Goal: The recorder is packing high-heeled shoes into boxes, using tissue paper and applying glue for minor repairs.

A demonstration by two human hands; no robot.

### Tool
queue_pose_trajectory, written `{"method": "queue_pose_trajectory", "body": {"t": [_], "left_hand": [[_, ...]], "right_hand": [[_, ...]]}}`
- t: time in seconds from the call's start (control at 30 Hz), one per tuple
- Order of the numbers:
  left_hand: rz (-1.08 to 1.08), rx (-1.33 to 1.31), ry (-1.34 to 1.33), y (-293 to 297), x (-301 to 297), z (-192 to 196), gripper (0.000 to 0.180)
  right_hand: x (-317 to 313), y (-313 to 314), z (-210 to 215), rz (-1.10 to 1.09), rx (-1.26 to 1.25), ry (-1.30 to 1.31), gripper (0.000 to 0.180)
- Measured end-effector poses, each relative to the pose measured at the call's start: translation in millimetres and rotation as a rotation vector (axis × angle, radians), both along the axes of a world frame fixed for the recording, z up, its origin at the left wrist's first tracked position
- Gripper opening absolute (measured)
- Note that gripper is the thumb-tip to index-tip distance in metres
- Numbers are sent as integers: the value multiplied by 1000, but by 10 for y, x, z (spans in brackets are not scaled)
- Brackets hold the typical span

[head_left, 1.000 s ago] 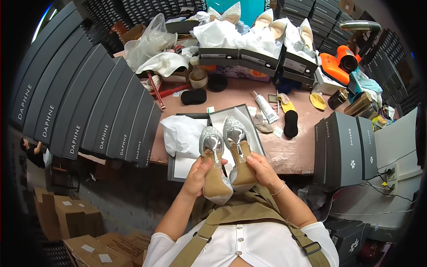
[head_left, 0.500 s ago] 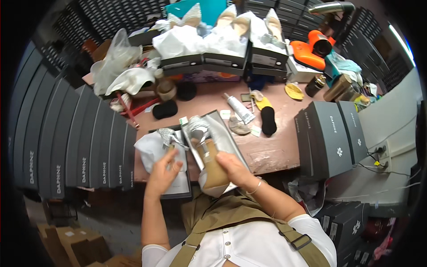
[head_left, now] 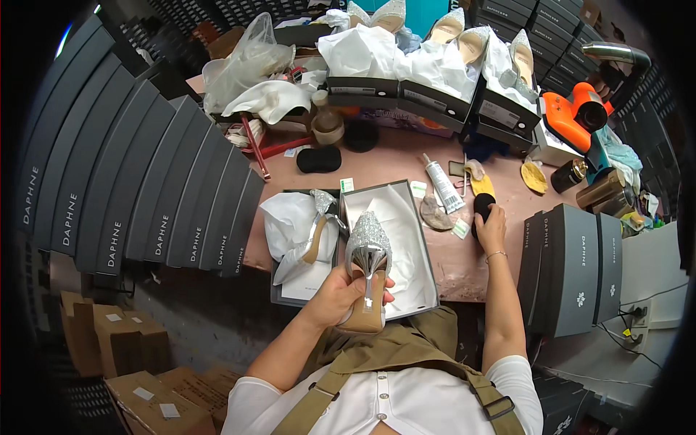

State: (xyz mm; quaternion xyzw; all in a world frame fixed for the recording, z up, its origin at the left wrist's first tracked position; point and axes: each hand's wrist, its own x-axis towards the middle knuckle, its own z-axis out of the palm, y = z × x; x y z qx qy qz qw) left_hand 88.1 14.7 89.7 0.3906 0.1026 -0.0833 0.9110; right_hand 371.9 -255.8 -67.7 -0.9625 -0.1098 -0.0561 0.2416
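Observation:
Just in front of my body, my left hand is closed around a silver glittery high-heeled shoe. Its mirror-bright heel and tan sole face me. My right hand reaches out to the right, its fingers closed on a black oval sponge on the table. An open shoebox lined with white paper lies beneath and behind the held shoe. To its left, a matching shoe rests on its side on white tissue in the other box half.
Grey shoeboxes stand in rows at left and right. Beside the sponge lie a white tube and a yellow pad. Another black sponge sits farther left. Behind are open boxes of silver shoes and an orange heat tool.
The shoe has passed from my right hand to my left and been lifted out of the box. My right hand has moved right onto the black sponge. The view has shifted left.

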Motion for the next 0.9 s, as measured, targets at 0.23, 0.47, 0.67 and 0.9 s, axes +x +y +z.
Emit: {"method": "queue_pose_trajectory", "body": {"t": [0.23, 0.47, 0.67, 0.9], "left_hand": [[17, 10, 49, 37, -186, 17, 30], [209, 94, 12, -277, -549, -90, 25], [314, 204, -54, -45, -703, -277, 25], [273, 300, -150, -166, -665, -9, 29]], "right_hand": [[-1106, 655, 1663, 552, 580, -148, 45], [-2251, 1140, 1936, 957, 414, -168, 46], [-2460, 857, 1814, 956, 609, 51, 45], [-2457, 1172, 2078, 1002, 525, -132, 48]]}}
